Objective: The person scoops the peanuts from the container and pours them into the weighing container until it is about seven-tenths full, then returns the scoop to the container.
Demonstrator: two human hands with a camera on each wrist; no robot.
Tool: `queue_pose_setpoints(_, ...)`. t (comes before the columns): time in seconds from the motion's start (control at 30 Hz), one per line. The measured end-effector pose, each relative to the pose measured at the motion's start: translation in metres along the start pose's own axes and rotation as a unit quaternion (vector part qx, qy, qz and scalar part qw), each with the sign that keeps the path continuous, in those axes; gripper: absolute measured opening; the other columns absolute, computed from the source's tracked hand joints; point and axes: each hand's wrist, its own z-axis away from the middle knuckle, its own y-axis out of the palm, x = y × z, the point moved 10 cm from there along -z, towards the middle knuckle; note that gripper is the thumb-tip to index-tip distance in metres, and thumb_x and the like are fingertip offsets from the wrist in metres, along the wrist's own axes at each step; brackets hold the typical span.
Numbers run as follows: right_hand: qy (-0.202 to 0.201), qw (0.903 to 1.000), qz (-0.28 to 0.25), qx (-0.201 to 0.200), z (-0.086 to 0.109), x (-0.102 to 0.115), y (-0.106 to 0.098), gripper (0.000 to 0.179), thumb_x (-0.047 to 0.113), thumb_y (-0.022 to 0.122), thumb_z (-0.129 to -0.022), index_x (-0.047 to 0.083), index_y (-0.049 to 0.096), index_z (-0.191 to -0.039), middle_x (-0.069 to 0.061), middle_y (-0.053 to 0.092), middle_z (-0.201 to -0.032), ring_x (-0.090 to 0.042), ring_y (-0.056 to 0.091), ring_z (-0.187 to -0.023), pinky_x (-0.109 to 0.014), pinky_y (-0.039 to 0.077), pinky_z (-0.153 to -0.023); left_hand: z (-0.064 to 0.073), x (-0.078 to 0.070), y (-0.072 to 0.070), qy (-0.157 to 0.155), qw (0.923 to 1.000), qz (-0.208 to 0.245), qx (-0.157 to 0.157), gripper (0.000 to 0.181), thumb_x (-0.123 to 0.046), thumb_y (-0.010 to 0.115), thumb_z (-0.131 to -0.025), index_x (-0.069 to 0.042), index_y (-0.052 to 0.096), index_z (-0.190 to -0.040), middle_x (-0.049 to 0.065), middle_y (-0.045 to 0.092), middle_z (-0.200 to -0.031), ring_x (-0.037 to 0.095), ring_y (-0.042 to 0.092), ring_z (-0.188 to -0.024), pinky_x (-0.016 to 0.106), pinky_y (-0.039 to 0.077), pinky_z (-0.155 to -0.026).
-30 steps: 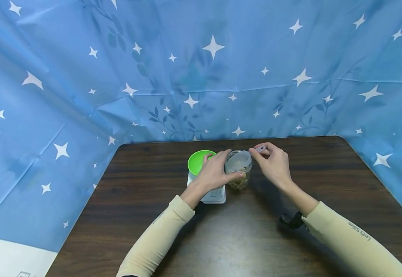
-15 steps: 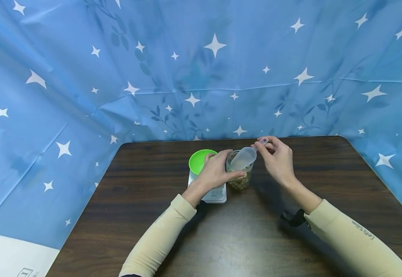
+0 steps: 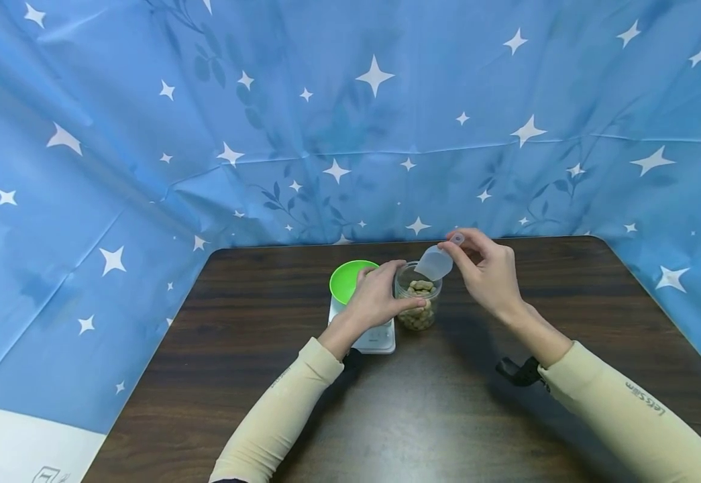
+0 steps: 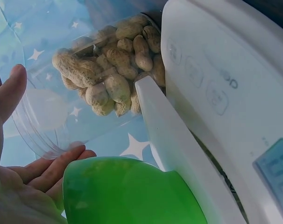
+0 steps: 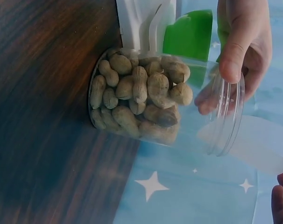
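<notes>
A clear jar (image 5: 202,138) stands upright on the table, part filled with unshelled peanuts (image 5: 140,86). My left hand (image 3: 374,296) holds it by the rim, thumb on the near side and fingers on the far side. A translucent plastic scoop (image 3: 434,263) tilts over the jar's mouth, its tip reaching down just inside the rim. Fingertips of my right hand (image 3: 489,274) pinch the scoop's handle. No peanuts can be made out in the scoop. Left of the jar, a green bowl (image 3: 343,284) sits on a white kitchen scale (image 3: 376,341), partly hidden by my left hand.
The dark wooden table (image 3: 422,409) spreads out in front of the jar and to both sides. Behind it hangs a blue cloth (image 3: 350,121) with white stars. The scale stands close beside the jar.
My right hand has raised the scoop up and back from deep in the jar, tipping it so that peanuts show below. My left hand stays on the rim.
</notes>
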Motion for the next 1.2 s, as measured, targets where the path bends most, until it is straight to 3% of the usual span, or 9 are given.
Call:
queue_pose_setpoints(0.17,-0.015,0.9997,0.016,0.008,0.0,0.002,0.001,0.01,0.004,0.076,-0.093,0.006,0.075,-0.104,-0.006,0.076,-0.087,-0.011,0.07,-0.073,-0.015,0.051,-0.068,-0.001,-0.003,0.001,0.001,1.0,0.004,0.004,0.087,-0.059,0.078,-0.086,-0.008,0.049,-0.15,0.004,0.059,-0.143,0.018,0.058,-0.126,0.051,0.032,-0.111)
queue_pose_setpoints(0.37,-0.038,0.9982,0.024,0.04,0.0,0.005,0.009,0.014,-0.001,0.075,-0.092,0.004,0.074,-0.105,-0.006,0.072,-0.088,-0.014,0.065,-0.067,-0.017,0.047,-0.062,-0.003,-0.007,0.002,0.003,1.0,0.005,0.006,0.087,-0.06,0.078,-0.085,-0.009,0.049,-0.15,0.003,0.059,-0.142,0.017,0.058,-0.124,0.051,0.032,-0.11)
queue_pose_setpoints(0.6,-0.075,0.9898,0.086,0.086,0.0,0.011,0.023,0.016,0.002,0.072,-0.095,0.005,0.072,-0.111,-0.004,0.065,-0.085,-0.012,0.056,-0.069,-0.03,0.044,-0.06,-0.006,-0.01,0.003,0.012,0.9998,0.011,0.01,0.087,-0.059,0.078,-0.085,-0.009,0.049,-0.15,0.003,0.059,-0.142,0.017,0.058,-0.124,0.052,0.032,-0.11)
queue_pose_setpoints(0.97,-0.039,0.9788,0.135,0.149,0.008,-0.001,0.048,0.01,0.014,0.066,-0.102,0.009,0.068,-0.11,-0.002,0.06,-0.082,-0.015,0.051,-0.07,-0.035,0.043,-0.059,-0.004,-0.002,0.001,0.002,0.9995,0.03,0.007,0.086,-0.057,0.082,-0.082,-0.009,0.052,-0.146,0.002,0.06,-0.139,0.017,0.059,-0.122,0.053,0.031,-0.11)
queue_pose_setpoints(1.2,-0.027,0.977,0.145,0.154,0.003,-0.002,0.06,0.011,0.016,0.062,-0.105,0.007,0.068,-0.109,-0.004,0.059,-0.08,-0.017,0.047,-0.066,-0.036,0.04,-0.057,-0.004,0.004,-0.001,-0.002,0.9991,0.042,0.005,0.084,-0.055,0.084,-0.082,-0.01,0.053,-0.145,0.002,0.06,-0.14,0.017,0.059,-0.123,0.053,0.031,-0.109)
